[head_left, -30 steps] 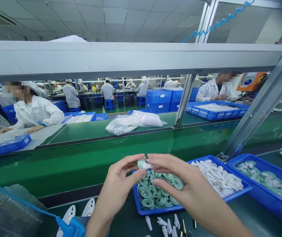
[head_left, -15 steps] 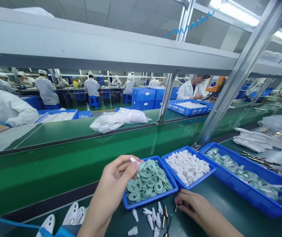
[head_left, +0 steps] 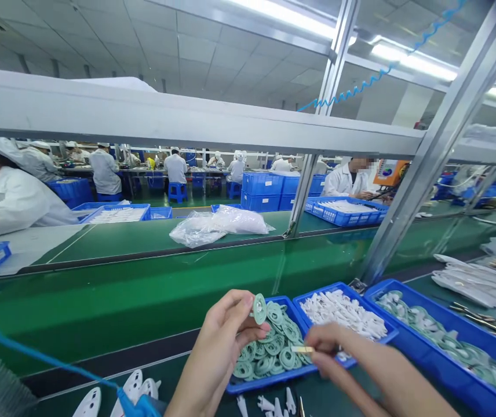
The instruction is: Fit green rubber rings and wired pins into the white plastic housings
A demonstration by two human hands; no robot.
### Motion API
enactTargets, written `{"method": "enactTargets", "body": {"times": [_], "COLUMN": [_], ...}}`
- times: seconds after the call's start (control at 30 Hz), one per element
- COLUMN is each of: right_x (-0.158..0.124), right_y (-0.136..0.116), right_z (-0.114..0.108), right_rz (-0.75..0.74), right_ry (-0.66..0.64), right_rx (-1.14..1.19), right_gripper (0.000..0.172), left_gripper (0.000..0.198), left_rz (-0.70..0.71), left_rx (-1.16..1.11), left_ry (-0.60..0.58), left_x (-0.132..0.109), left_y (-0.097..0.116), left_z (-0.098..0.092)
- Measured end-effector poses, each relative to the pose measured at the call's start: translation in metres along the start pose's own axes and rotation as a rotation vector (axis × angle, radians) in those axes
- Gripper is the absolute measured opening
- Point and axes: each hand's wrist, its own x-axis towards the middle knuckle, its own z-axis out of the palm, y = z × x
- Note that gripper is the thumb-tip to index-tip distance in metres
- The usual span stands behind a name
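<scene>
My left hand (head_left: 226, 333) pinches a light green ring-shaped piece (head_left: 259, 308) between thumb and fingertips, above the blue tray (head_left: 248, 387) of similar green rings. Whether a white part sits behind that ring is hidden by the fingers. To the right, my right hand (head_left: 339, 347) is closed on a slim brass-coloured metal piece (head_left: 302, 349) with a pale tip, which points left toward the left hand. The two pieces are apart. Below the tray, several small white cone-shaped parts (head_left: 290, 399) lie on the dark green table.
A blue tray of white parts (head_left: 343, 313) and a long blue bin of green-and-white pieces (head_left: 448, 341) stand to the right. White oval shells (head_left: 132, 388) lie lower left, near a blue cord (head_left: 48, 359). Metal posts and a beam (head_left: 187, 127) stand ahead; co-workers sit beyond.
My right hand has lifted the brass-coloured piece from the table to over the tray. My left hand has turned its piece so the green ring shows. The view has tilted up.
</scene>
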Motion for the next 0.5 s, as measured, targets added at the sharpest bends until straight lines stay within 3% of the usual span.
{"method": "enactTargets", "body": {"times": [0.07,0.13,0.5], "right_x": [0.019,0.032,0.047], "right_y": [-0.016,-0.021,-0.011], "right_z": [-0.006,-0.005,0.009], "right_rz": [-0.036,-0.038,0.162], "right_ry": [0.148,0.194,-0.042], "right_rx": [-0.012,-0.018,0.032], "right_gripper": [0.016,0.018,0.024], "left_gripper": [0.032,0.035,0.038], "left_rz": [0.014,0.013,0.001], "left_rx": [0.010,0.025,0.082], "left_ry": [0.009,0.009,0.036], "left_x": [0.000,-0.001,0.006], "left_y": [0.001,0.001,-0.012], "left_z": [0.002,0.004,0.002]}}
